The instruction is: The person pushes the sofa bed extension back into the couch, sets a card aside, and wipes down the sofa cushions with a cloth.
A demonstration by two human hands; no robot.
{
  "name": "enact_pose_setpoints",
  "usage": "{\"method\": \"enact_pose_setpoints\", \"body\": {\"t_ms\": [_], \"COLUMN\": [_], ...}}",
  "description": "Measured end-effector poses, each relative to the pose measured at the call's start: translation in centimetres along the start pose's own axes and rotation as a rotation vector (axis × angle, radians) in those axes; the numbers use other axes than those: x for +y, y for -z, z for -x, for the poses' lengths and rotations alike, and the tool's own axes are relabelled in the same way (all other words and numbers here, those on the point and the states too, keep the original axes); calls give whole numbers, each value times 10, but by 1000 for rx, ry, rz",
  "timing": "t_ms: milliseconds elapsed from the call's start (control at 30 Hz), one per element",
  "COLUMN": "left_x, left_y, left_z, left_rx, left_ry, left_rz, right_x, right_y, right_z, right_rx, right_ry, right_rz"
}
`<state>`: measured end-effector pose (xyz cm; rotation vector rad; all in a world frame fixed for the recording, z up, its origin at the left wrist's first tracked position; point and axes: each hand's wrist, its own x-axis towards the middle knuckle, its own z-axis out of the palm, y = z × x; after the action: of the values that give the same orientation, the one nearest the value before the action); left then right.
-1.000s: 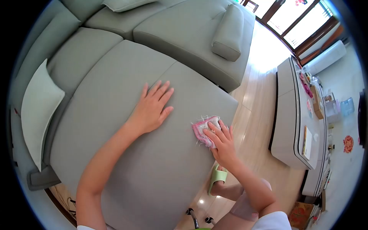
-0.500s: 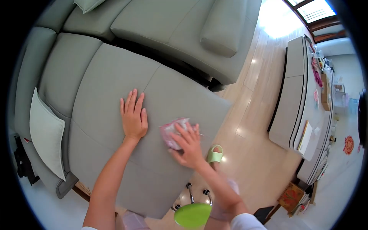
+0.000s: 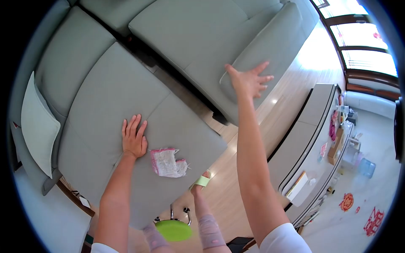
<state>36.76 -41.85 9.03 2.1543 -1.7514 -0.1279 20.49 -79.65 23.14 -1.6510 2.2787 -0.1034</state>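
My left hand [image 3: 134, 137] lies flat on the grey sofa seat [image 3: 105, 92], its fingers stretched out. Just right of it is a crumpled white cloth [image 3: 165, 162] with pink edges and frayed threads, lying loose on the seat. My right hand [image 3: 249, 81] is raised with its fingers spread wide and nothing in it. It hovers in front of the armrest [image 3: 270, 46] of the neighbouring sofa section; whether it touches the armrest I cannot tell.
A dark gap [image 3: 168, 69] separates the two sofa sections. A pale cushion [image 3: 39, 126] leans at the left. Below stand a green stool [image 3: 174, 230] and my foot in a light green slipper [image 3: 203, 181]. A long cabinet [image 3: 295, 139] with items on top runs along the right.
My right hand has let go of the cloth and risen up and right towards the armrest. The cloth stays on the seat. The view has turned to the right; my left hand still rests flat.
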Motion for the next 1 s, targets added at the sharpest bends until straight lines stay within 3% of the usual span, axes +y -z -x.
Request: {"method": "enact_pose_setpoints", "body": {"t_ms": [167, 267, 333, 400, 500, 633, 700, 767, 800, 900, 967, 1000], "left_x": [-2, -2, -2, 1, 3, 10, 9, -16, -25, 34, 42, 35], "left_y": [-3, -2, -1, 0, 8, 34, 52, 45, 45, 163, 218, 227], "left_z": [3, 2, 4, 3, -1, -10, -14, -7, -2, 37, 69, 95], "left_rx": [2, 7, -1, -12, 52, -1, -72, -180, -240, -165, -411, -324], "left_ry": [9, 7, 16, 37, 15, 46, 75, 403, 569, 962, 899, 1002], "left_rz": [24, 38, 51, 66, 108, 204, 290, 1262, 1745, 1616, 1440, 1399], "right_x": [26, 63, 78, 96, 143, 215, 219, 211, 224, 301, 301, 287], "right_y": [5, 9, 6, 1, -8, 5, 38, 81, 78, 14, -2, 10], "right_z": [-4, 14, 64, 117, 181, 268, 322, 372, 387, 454, 484, 494], "right_rx": [-60, -283, -502, -535, -738, -999, -942, -905, -1081, -1402, -1531, -1594], "right_ry": [-7, 112, 66, -47, -101, -373, -465, -655, -625, -535, -498, -503], "right_rz": [-119, -766, -1268, -1411, -1554, -1572, -1425, -1327, -1396, -1356, -1290, -1270]}}
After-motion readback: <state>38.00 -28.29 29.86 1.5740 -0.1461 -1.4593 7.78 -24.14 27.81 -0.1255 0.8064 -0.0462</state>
